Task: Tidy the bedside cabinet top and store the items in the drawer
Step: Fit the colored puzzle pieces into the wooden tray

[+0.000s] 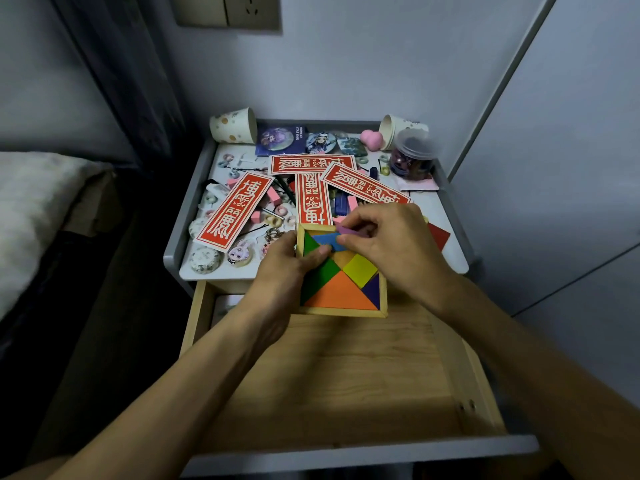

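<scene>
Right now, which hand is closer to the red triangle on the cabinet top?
Right. The right hand, pinching a purple piece, sits just beside the red triangle; the left hand grips the puzzle tray across from it.

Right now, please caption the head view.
Left hand holds a tangram tray; right hand pinches a purple piece, above the open drawer.

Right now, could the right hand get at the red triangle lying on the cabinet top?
Probably yes: the red triangle lies just beside the right hand, with nothing between them. That hand pinches a purple piece, though, so it would likely set that down first.
</scene>
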### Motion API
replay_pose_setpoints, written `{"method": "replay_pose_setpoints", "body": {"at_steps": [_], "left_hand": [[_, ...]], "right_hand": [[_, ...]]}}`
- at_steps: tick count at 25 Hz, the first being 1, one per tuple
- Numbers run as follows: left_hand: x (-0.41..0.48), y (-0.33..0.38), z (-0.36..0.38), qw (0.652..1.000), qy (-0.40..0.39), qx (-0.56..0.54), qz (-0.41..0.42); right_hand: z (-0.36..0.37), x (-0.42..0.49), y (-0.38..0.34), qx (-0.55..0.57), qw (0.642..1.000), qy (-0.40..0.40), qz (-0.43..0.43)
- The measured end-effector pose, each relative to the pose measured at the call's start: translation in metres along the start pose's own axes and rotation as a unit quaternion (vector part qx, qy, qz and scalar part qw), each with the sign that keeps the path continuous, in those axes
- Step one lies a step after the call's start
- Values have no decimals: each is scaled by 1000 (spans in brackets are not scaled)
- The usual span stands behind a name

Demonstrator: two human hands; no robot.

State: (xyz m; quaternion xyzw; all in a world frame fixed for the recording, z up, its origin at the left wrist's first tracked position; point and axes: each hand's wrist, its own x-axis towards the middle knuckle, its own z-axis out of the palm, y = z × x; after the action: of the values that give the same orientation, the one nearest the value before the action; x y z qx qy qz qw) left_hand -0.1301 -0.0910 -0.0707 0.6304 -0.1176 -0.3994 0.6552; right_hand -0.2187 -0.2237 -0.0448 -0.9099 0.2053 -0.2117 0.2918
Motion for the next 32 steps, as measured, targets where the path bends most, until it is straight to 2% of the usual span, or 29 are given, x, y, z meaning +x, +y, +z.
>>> {"method": "replay_pose_setpoints", "body": {"at_steps": [4, 14, 18, 20, 25, 32], "left_hand": [[-1, 0, 2, 1000, -9, -10, -11], [3, 1, -1, 997, 27, -46, -50], [0, 1, -1, 998, 2, -48, -40], [-1, 0, -1, 999, -5, -32, -30], [2, 1, -4, 998, 36, -37, -41], [0, 2, -1, 997, 45, -42, -37]], "right_hand": [[5, -2, -2, -19, 1000, 21, -9], [0, -1, 2, -9, 1000, -1, -26], [2, -3, 0, -5, 1000, -9, -18], [3, -3, -1, 10, 1000, -11, -11], [-6, 2, 1, 94, 995, 19, 31], [1, -7, -7, 45, 998, -49, -14]]}}
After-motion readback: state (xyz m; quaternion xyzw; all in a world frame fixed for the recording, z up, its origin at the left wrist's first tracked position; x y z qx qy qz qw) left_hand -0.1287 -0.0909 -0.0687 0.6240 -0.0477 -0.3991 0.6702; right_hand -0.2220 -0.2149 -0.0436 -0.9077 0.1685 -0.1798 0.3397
